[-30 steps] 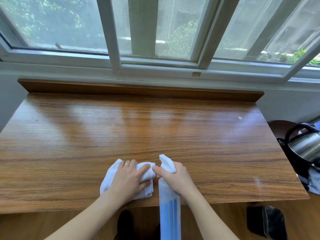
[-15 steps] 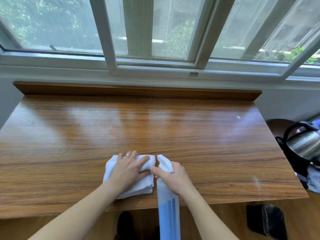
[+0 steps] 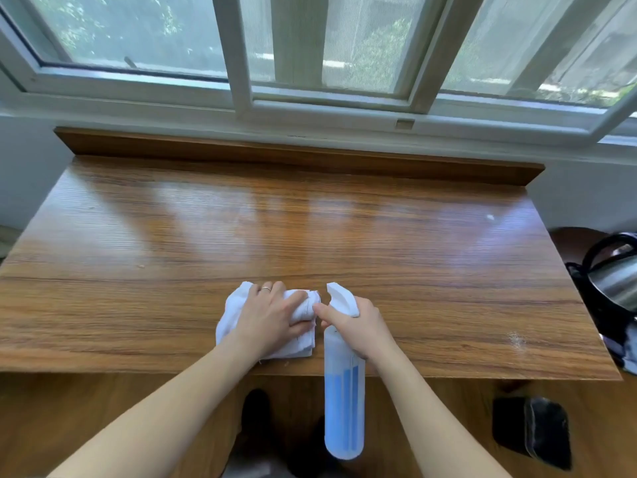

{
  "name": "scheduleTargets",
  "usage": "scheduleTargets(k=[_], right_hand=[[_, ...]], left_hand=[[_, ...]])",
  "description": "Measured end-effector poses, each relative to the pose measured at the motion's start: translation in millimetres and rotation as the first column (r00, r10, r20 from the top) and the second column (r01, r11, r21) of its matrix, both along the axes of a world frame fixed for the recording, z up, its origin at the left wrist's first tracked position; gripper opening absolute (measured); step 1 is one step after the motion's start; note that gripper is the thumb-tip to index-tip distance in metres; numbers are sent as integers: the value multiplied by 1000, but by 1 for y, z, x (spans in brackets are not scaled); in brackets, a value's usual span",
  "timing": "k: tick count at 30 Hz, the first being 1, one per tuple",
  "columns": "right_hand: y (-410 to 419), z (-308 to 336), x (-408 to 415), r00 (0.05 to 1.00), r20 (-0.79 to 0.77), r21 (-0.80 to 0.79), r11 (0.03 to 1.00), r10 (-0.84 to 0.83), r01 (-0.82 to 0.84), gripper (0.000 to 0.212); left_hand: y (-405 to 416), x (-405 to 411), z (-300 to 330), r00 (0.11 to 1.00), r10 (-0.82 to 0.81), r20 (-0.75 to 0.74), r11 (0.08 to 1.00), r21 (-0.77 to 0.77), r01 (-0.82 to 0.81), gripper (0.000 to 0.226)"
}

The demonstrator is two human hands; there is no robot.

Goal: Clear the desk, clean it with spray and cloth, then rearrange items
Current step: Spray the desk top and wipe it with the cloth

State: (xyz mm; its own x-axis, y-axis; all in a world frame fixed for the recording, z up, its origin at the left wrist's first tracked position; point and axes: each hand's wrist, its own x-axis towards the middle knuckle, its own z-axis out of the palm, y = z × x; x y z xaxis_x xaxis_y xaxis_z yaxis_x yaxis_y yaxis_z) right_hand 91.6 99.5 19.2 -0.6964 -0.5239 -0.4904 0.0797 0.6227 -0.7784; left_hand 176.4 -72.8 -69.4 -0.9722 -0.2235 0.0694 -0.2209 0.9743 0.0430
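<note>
Left hand [image 3: 272,319] fingers spread flat, pressing soft white folded cloth [image 3: 234,322] on wooden table [image 3: 344,236]. Right hand [image 3: 358,326] fingers wrapped around neck of translucent plastic spray bottle [image 3: 344,391]; half-full blue liquid, probably light, smooth; neck is good hold.

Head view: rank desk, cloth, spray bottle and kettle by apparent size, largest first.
1. Desk
2. Spray bottle and cloth: too close to call, since the bottle hangs nearer the camera and the left hand covers part of the cloth.
4. Kettle, cut off by the frame edge.
</note>
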Motion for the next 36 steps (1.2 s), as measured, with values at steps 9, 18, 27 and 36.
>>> scheduleTargets(k=[9,18,27,36], right_hand=[[11,-5,8,999,18,13,999,43,-43,61],[19,-6,10,998,-29,4,998,57,-57,66],[21,-1,13,995,-59,16,996,86,-85,34],[26,-6,13,997,-39,14,998,67,-67,55]], left_hand=[[23,28,-7,1000,9,3,1000,-3,-9,46],[-6,-25,3,997,52,56,998,26,-54,66],[14,-7,-6,999,40,1,999,2,-40,57],[59,49,-12,999,19,-42,999,-46,-21,50]])
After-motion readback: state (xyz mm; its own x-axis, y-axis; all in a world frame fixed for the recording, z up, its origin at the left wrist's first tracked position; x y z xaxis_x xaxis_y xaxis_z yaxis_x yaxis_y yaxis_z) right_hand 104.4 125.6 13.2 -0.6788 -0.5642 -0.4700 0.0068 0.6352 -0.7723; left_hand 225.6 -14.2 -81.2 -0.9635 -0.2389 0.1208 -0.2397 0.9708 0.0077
